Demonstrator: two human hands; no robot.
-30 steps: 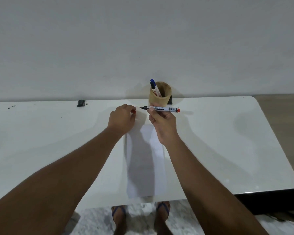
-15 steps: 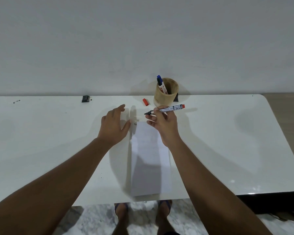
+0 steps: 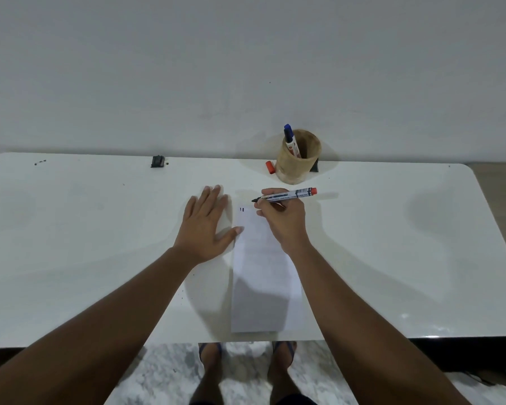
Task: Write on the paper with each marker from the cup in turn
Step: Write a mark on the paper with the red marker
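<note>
A long white paper [image 3: 263, 287] lies on the white table [image 3: 392, 244], with two short dark marks near its top left corner. My right hand [image 3: 284, 220] grips an uncapped marker with a red end [image 3: 287, 195], held level above the paper's top edge, tip pointing left. My left hand [image 3: 208, 223] lies flat on the table with fingers spread, thumb touching the paper's left edge. A tan cup [image 3: 297, 159] stands by the wall and holds a blue-capped marker [image 3: 291, 140]. The red cap [image 3: 270, 167] lies left of the cup.
A small black object [image 3: 157, 161] sits near the wall at the back left, with dark specks [image 3: 40, 162] farther left. Another dark object [image 3: 314, 166] peeks out behind the cup. My feet [image 3: 246, 372] show below the table's front edge.
The red cap went from my left hand to the table beside the cup. My left hand then opened and settled flat by the paper. My right hand lowered the marker toward the paper's top.
</note>
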